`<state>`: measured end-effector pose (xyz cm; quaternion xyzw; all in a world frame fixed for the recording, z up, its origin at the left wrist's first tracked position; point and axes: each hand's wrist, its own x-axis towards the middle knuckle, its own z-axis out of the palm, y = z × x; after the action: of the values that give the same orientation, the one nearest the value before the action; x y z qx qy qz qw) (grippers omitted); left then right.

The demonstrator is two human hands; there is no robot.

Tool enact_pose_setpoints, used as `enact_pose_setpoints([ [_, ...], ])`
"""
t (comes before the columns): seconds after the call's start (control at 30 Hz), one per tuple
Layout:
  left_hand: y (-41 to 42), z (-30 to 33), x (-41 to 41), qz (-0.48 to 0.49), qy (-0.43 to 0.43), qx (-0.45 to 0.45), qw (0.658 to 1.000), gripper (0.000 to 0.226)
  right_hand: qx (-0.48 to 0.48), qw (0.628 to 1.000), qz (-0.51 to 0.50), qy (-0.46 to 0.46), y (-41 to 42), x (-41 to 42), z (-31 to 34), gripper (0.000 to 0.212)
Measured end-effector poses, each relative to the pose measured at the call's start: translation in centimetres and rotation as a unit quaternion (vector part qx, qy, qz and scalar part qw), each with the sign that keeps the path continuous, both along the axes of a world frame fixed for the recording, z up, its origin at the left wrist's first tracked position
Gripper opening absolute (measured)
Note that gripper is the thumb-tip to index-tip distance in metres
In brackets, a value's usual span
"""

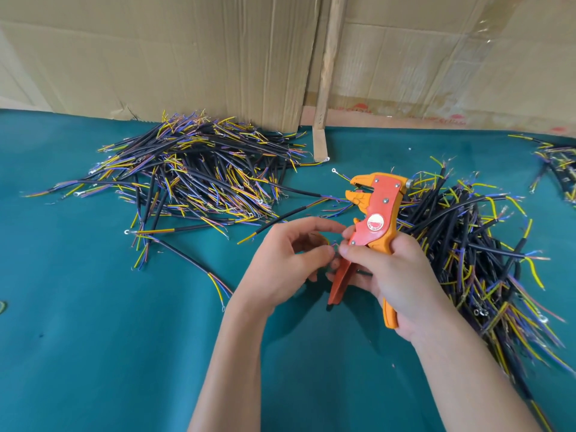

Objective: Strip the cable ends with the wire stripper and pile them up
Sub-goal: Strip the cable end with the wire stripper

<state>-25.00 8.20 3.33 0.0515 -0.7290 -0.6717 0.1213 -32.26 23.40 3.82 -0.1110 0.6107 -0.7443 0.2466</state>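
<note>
Wire stripper (375,219) stands upright in the right hand (396,275), fingers curled round its handles; left hand (280,260) pinches something small, hard to make out. Cable piles (193,176) flank both on the desk (78,338).

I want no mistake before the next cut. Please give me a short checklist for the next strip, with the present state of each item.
1. Stripper held firmly: ok, the right hand grips its handles.
2. Stripper head free of wire: ok, nothing sits in it.
3. Left hand holds a cable: cannot tell, its fingers curl beside the tool, and what they pinch is hidden.
4. Cables within reach: ok, the right pile lies beside the right hand.
5. Place for finished cables: ok, the left pile lies on the green mat.
6. Which pile is stripped: cannot tell.
</note>
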Motion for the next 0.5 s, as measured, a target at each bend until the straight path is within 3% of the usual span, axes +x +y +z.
enact_pose_setpoints([
  [0.27, 0.02, -0.14, 0.01, 0.023, 0.002, -0.001, 1.000, 0.018, 0.014, 1.000, -0.023, 0.010, -0.02, 0.01, 0.02, 0.013],
  [0.5, 0.12, 0.00, 0.02, -0.002, -0.003, 0.051, 0.999, 0.011, -0.010, 0.999, -0.028, -0.013, 0.13, -0.12, 0.19, 0.015],
])
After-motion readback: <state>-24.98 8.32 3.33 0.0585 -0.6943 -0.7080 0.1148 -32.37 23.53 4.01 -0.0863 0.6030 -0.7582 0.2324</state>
